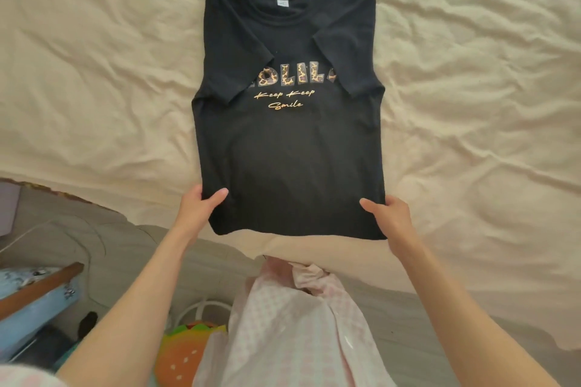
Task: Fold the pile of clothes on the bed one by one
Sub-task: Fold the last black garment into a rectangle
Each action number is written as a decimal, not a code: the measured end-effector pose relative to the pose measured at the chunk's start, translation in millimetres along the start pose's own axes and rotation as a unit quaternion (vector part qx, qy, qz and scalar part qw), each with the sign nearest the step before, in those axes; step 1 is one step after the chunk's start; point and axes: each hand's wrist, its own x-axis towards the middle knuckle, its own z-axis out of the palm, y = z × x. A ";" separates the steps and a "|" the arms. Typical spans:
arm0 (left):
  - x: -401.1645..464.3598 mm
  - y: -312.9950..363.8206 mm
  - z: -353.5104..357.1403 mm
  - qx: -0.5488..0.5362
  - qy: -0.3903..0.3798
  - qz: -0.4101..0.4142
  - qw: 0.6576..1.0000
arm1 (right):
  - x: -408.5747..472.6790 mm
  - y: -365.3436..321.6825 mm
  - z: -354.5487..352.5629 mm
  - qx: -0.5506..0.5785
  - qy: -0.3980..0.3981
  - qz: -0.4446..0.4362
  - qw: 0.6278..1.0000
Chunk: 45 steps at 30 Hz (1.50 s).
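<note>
A black T-shirt (289, 148) with leopard-print letters and gold script lies face up on the cream bed sheet (94, 88), collar away from me. Both short sleeves are folded inward over the chest. My left hand (198, 207) pinches the hem's left corner, thumb on top. My right hand (390, 217) pinches the hem's right corner the same way. The hem is lifted slightly off the sheet near the bed's front edge.
A pink checked garment (283, 324) hangs below the bed edge in front of me. A burger-shaped cushion (185, 352) and a white wire rim sit on the floor at lower left, beside a blue box with a wooden bar (37, 289).
</note>
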 end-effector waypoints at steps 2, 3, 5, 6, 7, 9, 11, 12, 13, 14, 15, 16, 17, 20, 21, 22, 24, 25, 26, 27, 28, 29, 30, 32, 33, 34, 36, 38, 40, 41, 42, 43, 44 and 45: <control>-14.5 -14.9 -0.3 -0.006 -0.020 -0.023 1.000 | -10.7 15.1 -1.6 0.039 0.004 0.029 0.999; -22.6 -22.1 -2.1 -0.019 -0.022 -0.033 0.999 | -16.1 22.3 -3.5 0.063 0.004 0.045 0.997; -38.6 -33.7 -8.3 -0.061 -0.027 -0.052 0.996 | -26.6 34.9 -8.4 0.108 -0.001 0.074 0.991; -46.3 -37.9 -12.1 -0.087 -0.030 -0.065 0.994 | -32.2 39.4 -11.4 0.123 -0.006 0.081 0.989; -53.5 -41.0 -16.6 -0.109 -0.033 -0.080 0.990 | -37.6 42.8 -14.3 0.134 -0.011 0.085 0.987; -66.3 -44.8 -26.1 -0.138 -0.042 -0.102 0.984 | -48.0 46.8 -20.6 0.153 -0.023 0.092 0.984; -77.3 -46.4 -36.1 -0.152 -0.048 -0.123 0.980 | -58.6 49.8 -27.4 0.166 -0.034 0.103 0.980; -83.0 -46.1 -41.0 -0.148 -0.050 -0.133 0.979 | -64.5 51.7 -31.3 0.174 -0.035 0.112 0.978; -89.2 -45.9 -45.1 -0.139 -0.054 -0.145 0.978 | -71.3 53.9 -35.3 0.180 -0.033 0.125 0.975; -95.6 -46.0 -49.0 -0.130 -0.060 -0.158 0.977 | -78.5 56.8 -39.1 0.185 -0.030 0.138 0.972; -102.0 -45.9 -52.5 -0.126 -0.066 -0.171 0.975 | -85.6 59.8 -42.8 0.189 -0.026 0.149 0.970; -108.4 -44.6 -55.6 -0.125 -0.071 -0.180 0.973 | -91.8 62.1 -46.0 0.195 -0.023 0.156 0.968; -113.8 -41.4 -58.8 -0.126 -0.076 -0.179 0.973 | -97.0 62.3 -48.8 0.204 -0.022 0.160 0.966; -118.6 -15.2 -67.4 -0.148 -0.091 -0.143 0.974 | -103.5 43.1 -53.9 0.265 -0.039 0.142 0.953; -114.8 -1.4 -69.8 -0.178 -0.091 -0.132 0.971 | -102.0 29.4 -55.2 0.289 -0.048 0.125 0.948; -109.1 15.5 -71.7 -0.214 -0.088 -0.125 0.965 | -98.8 12.5 -56.3 0.315 -0.056 0.105 0.942; -93.9 55.9 -73.8 -0.277 -0.070 -0.109 0.952 | -88.4 -27.2 -58.8 0.357 -0.068 0.062 0.930; -83.6 77.9 -74.2 -0.303 -0.060 -0.101 0.946 | -81.7 -49.6 -59.6 0.371 -0.073 0.044 0.925; -71.6 99.9 -73.8 -0.321 -0.054 -0.093 0.941 | -73.7 -72.7 -60.2 0.380 -0.079 0.030 0.921; -58.3 121.4 -73.2 -0.329 -0.051 -0.084 0.939 | -64.2 -95.7 -60.2 0.386 -0.085 0.017 0.919; -43.8 142.4 -71.8 -0.330 -0.049 -0.074 0.940 | -54.1 -119.2 -59.2 0.389 -0.092 0.006 0.917; -28.0 163.0 -69.9 -0.330 -0.046 -0.062 0.941 | -42.9 -142.4 -57.6 0.390 -0.098 -0.005 0.915; -11.7 182.5 -67.4 -0.330 -0.044 -0.047 0.942 | -30.5 -164.9 -55.3 0.393 -0.103 -0.015 0.914; 17.8 214.5 -63.8 -0.326 -0.048 -0.011 0.944 | -5.8 -202.0 -49.7 0.408 -0.115 -0.038 0.905; 30.8 225.1 -63.2 -0.313 -0.055 0.010 0.948 | 5.6 -215.9 -46.6 0.423 -0.125 -0.050 0.896; 41.9 230.8 -62.8 -0.293 -0.062 0.025 0.954 | 16.5 -224.8 -44.0 0.437 -0.130 -0.057 0.888; 58.7 228.1 -59.4 -0.238 -0.049 0.031 0.970 | 33.3 -229.3 -40.1 0.446 -0.119 -0.060 0.885; 68.8 205.8 -52.1 -0.159 0.021 0.014 0.987 | 45.9 -217.8 -33.8 0.390 -0.072 -0.053 0.917; 72.0 171.8 -44.0 -0.086 0.103 -0.017 0.991 | 54.9 -192.3 -26.4 0.260 0.035 -0.040 0.964; 71.2 154.0 -40.0 -0.079 0.123 -0.046 0.988 | 58.2 -177.2 -22.9 0.190 0.096 -0.033 0.977; 68.9 137.9 -36.2 -0.087 0.123 -0.080 0.985 | 59.4 -162.3 -19.5 0.136 0.139 -0.023 0.981; 65.6 125.2 -32.4 -0.102 0.111 -0.113 0.982 | 58.1 -148.9 -16.3 0.110 0.156 -0.009 0.982; 61.8 117.3 -28.5 -0.120 0.092 -0.142 0.978 | 55.3 -137.9 -12.5 0.107 0.147 0.010 0.983; 59.2 113.0 -25.3 -0.142 0.076 -0.162 0.974 | 52.0 -129.2 -8.3 0.120 0.119 0.036 0.985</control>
